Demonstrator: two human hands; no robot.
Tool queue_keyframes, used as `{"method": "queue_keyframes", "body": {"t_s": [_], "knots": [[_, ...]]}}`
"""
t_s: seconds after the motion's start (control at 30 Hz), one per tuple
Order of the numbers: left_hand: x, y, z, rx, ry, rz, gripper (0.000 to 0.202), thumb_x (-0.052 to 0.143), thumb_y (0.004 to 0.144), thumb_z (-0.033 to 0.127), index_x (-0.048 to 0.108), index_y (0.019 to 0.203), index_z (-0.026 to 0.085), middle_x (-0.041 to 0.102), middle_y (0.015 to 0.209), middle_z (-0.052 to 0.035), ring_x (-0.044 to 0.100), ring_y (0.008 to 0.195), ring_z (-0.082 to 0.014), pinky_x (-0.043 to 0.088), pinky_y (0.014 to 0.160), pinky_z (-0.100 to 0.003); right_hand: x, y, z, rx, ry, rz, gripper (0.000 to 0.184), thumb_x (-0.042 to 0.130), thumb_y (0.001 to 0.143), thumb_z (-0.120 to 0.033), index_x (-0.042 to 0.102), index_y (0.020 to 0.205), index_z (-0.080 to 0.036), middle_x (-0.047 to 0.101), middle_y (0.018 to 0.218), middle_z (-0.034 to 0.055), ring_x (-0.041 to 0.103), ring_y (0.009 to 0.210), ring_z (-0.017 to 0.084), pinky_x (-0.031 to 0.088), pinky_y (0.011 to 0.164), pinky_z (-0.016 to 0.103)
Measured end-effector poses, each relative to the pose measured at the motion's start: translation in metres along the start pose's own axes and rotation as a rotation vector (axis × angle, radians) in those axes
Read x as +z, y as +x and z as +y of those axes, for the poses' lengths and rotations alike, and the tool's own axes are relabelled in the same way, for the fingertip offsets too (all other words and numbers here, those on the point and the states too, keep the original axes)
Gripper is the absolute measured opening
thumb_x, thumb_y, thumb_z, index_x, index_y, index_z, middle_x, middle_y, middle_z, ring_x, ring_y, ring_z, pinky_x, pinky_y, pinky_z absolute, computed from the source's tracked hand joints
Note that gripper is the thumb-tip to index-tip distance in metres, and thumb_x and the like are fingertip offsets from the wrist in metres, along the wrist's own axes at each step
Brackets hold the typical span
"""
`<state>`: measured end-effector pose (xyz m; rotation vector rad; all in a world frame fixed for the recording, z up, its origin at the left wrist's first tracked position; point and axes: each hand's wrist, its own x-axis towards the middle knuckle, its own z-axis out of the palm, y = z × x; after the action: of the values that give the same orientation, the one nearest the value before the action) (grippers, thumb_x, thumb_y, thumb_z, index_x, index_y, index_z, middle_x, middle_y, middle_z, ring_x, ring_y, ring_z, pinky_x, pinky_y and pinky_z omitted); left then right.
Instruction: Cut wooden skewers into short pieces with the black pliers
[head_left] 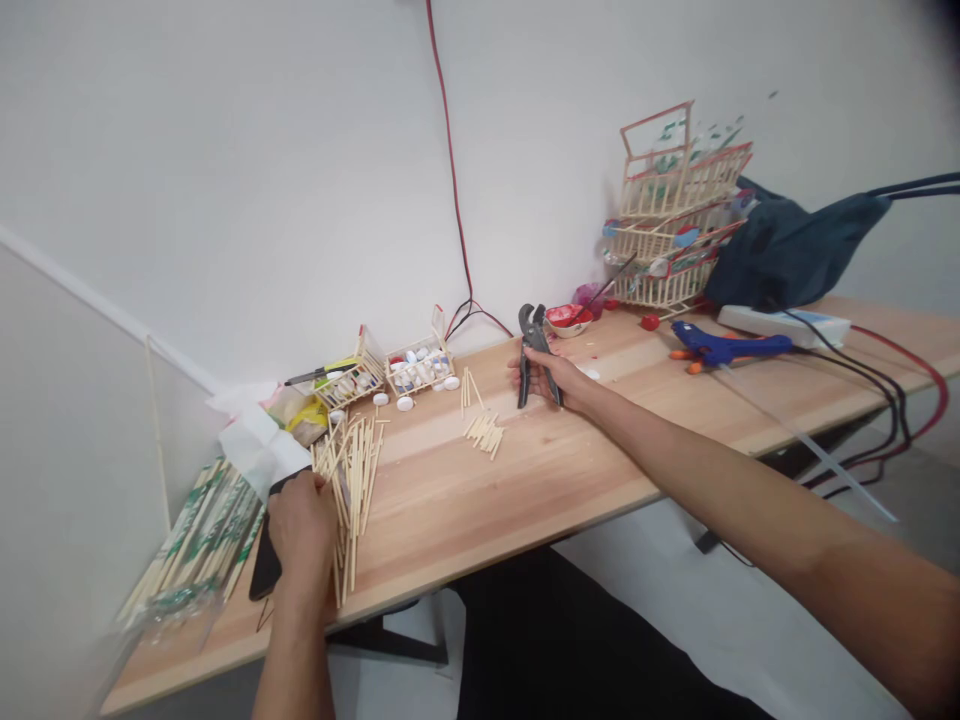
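My right hand [564, 378] is wrapped round the handles of a black hand cutter [534, 330], its jaws pointing up and away. My left hand [301, 515] is at the left edge of a loose pile of thin wooden sticks [365, 465]. Its fingers are curled and pressed together, and what they grip is hidden. Under and beside that hand lies a black phone [265, 560]. Between the two hands is a small heap of short cut sticks [485, 433], with a few slightly longer sticks [470, 388] behind it.
Packaged sticks [199, 530] lie at far left. Two small stick carts [418, 372] with filled baskets stand at the back. On the right are stacked stick carts [667, 240], a red-stained bowl [570, 322], a blue glue gun [727, 345], a power strip [787, 325] and trailing cables.
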<state>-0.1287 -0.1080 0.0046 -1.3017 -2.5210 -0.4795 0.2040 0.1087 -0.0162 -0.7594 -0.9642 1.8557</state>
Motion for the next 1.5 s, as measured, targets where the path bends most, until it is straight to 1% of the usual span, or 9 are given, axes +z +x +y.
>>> {"method": "queue_keyframes", "body": {"t_s": [0.17, 0.33, 0.47, 0.73, 0.93, 1.13, 1.23, 1.4, 1.5], "knots": [[-0.002, -0.005, 0.003, 0.061, 0.061, -0.086, 0.027, 0.041, 0.085, 0.028, 0.066, 0.082, 0.017, 0.068, 0.083, -0.0149, 0.059, 0.078, -0.03, 0.04, 0.069, -0.038, 0.0, 0.0, 0.0, 0.0, -0.01, 0.001, 0.03, 0.042, 0.097, -0.027, 0.065, 0.085, -0.012, 0.069, 0.071, 0.0092, 0.064, 0.063, 0.015, 0.053, 0.067, 0.027], [-0.003, -0.009, -0.007, 0.151, 0.049, 0.093, 0.038, 0.04, 0.086, 0.03, 0.062, 0.109, 0.01, 0.066, 0.093, -0.0171, 0.059, 0.087, -0.0293, 0.043, 0.077, -0.038, -0.001, 0.001, 0.001, 0.004, -0.013, 0.0, 0.03, 0.042, 0.097, -0.027, 0.066, 0.087, -0.012, 0.069, 0.072, 0.0095, 0.064, 0.064, 0.015, 0.053, 0.066, 0.026], [-0.005, -0.011, -0.007, 0.214, 0.012, -0.01, 0.031, 0.043, 0.084, 0.028, 0.07, 0.093, 0.016, 0.069, 0.091, -0.0126, 0.06, 0.086, -0.0275, 0.042, 0.081, -0.036, -0.003, 0.003, 0.002, 0.0, -0.019, -0.01, 0.03, 0.043, 0.096, -0.029, 0.065, 0.087, -0.012, 0.07, 0.074, 0.0098, 0.064, 0.066, 0.015, 0.053, 0.065, 0.026], [-0.011, -0.013, 0.016, 0.126, 0.133, -0.228, 0.031, 0.046, 0.084, 0.033, 0.071, 0.091, 0.018, 0.071, 0.096, -0.0132, 0.062, 0.089, -0.03, 0.042, 0.073, -0.035, -0.006, 0.005, 0.003, 0.008, -0.025, -0.021, 0.03, 0.042, 0.097, -0.029, 0.065, 0.087, -0.012, 0.07, 0.075, 0.0099, 0.065, 0.066, 0.015, 0.053, 0.066, 0.026], [-0.016, -0.011, 0.028, 0.019, 0.096, -0.185, 0.032, 0.041, 0.085, 0.038, 0.068, 0.085, 0.02, 0.071, 0.091, -0.013, 0.062, 0.09, -0.0308, 0.043, 0.068, -0.036, -0.005, 0.005, 0.003, 0.009, -0.027, -0.018, 0.031, 0.042, 0.097, -0.028, 0.065, 0.085, -0.012, 0.07, 0.072, 0.0096, 0.064, 0.064, 0.015, 0.053, 0.067, 0.027], [-0.016, -0.001, 0.039, -0.175, 0.167, -0.206, 0.037, 0.037, 0.086, 0.04, 0.064, 0.097, 0.018, 0.069, 0.095, -0.0178, 0.065, 0.089, -0.0335, 0.046, 0.068, -0.039, -0.003, 0.003, 0.002, 0.011, -0.041, -0.024, 0.032, 0.041, 0.097, -0.029, 0.065, 0.084, -0.012, 0.07, 0.073, 0.0098, 0.064, 0.065, 0.015, 0.052, 0.068, 0.026], [-0.016, -0.005, 0.046, -0.174, 0.175, -0.206, 0.039, 0.035, 0.087, 0.04, 0.06, 0.106, 0.018, 0.069, 0.096, -0.018, 0.066, 0.089, -0.0331, 0.046, 0.07, -0.04, -0.002, 0.002, 0.001, 0.02, -0.038, -0.017, 0.033, 0.04, 0.098, -0.028, 0.065, 0.084, -0.012, 0.07, 0.073, 0.0097, 0.065, 0.066, 0.015, 0.052, 0.067, 0.026], [-0.018, -0.016, 0.056, -0.081, 0.201, -0.279, 0.041, 0.033, 0.087, 0.042, 0.065, 0.09, 0.017, 0.068, 0.097, -0.019, 0.064, 0.093, -0.0357, 0.046, 0.073, -0.042, -0.002, 0.001, 0.001, 0.01, -0.048, -0.03, 0.032, 0.041, 0.097, -0.029, 0.065, 0.084, -0.012, 0.07, 0.073, 0.0099, 0.065, 0.066, 0.015, 0.052, 0.068, 0.026], [-0.019, -0.009, 0.055, -0.105, 0.204, -0.321, 0.036, 0.038, 0.082, 0.037, 0.066, 0.086, 0.015, 0.068, 0.097, -0.0208, 0.064, 0.093, -0.0364, 0.045, 0.071, -0.041, -0.001, 0.0, 0.001, 0.004, -0.051, -0.033, 0.031, 0.042, 0.097, -0.029, 0.065, 0.084, -0.012, 0.07, 0.074, 0.0099, 0.065, 0.066, 0.015, 0.052, 0.067, 0.026]]}}
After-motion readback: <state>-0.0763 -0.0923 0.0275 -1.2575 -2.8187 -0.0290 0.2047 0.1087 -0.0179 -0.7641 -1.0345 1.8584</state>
